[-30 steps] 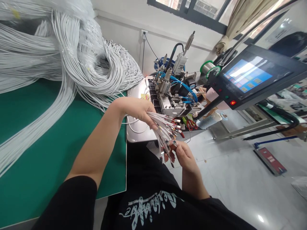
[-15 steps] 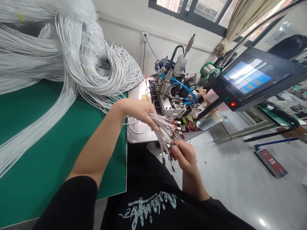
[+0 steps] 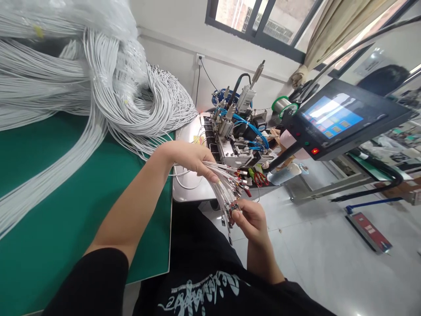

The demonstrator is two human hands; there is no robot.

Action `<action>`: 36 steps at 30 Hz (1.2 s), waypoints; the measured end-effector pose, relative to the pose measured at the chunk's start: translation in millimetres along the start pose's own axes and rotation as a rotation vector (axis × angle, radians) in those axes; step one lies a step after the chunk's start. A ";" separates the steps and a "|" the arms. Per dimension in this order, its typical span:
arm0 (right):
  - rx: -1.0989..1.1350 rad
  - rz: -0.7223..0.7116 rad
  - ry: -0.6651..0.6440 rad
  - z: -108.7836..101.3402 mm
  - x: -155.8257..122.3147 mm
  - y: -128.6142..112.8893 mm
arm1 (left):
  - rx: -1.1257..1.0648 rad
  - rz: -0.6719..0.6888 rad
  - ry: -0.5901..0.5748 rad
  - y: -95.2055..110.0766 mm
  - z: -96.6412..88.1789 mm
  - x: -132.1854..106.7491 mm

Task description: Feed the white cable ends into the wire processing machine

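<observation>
A fanned bundle of white cables [image 3: 221, 186] hangs from my left hand [image 3: 197, 161], whose fingers are wrapped round it. Small metal connectors sit on the cable ends, some with dark or red parts. Below and to the right, my right hand [image 3: 251, 219] pinches one of the cable connectors [image 3: 234, 207] between thumb and fingers. The exact shape of that connector is too small to make out. Both hands are in front of the bench machine [image 3: 232, 136], above my lap.
Large coils of white cable [image 3: 164, 96] cover the back of the green table [image 3: 138, 245]. A screen [image 3: 338, 116] on an arm stands right of the machine, near a solder wire spool [image 3: 283, 106]. Red-handled scissors [image 3: 261, 179] lie beside the machine. A window [image 3: 263, 26] is behind.
The view has shifted slightly, so the scene sits a little lower. My left hand keeps its grip on the bundle, and my right hand stays at the connectors.
</observation>
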State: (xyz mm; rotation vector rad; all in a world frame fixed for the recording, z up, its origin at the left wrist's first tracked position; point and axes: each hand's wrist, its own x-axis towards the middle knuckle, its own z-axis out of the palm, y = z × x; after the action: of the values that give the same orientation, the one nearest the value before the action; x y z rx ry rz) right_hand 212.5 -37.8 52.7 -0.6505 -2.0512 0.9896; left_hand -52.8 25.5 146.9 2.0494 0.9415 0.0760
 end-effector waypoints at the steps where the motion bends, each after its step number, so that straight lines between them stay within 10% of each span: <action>1: -0.004 0.006 -0.001 -0.3 -0.1 0.1 | 0.002 0.009 -0.004 0.8 -0.2 -0.6; 15: 0.228 0.127 0.188 -15.9 21.1 12.5 | 0.017 0.106 -0.018 1.9 0.2 -1.9; 36: -0.078 0.046 0.235 -4.9 15.3 1.7 | -0.024 0.108 -0.061 5.8 -0.7 -7.3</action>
State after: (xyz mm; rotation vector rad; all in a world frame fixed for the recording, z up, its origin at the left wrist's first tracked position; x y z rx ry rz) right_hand 207.6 -24.0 59.6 -0.8184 -1.8823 0.8203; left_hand -54.9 19.3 153.5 2.0683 0.7892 0.0819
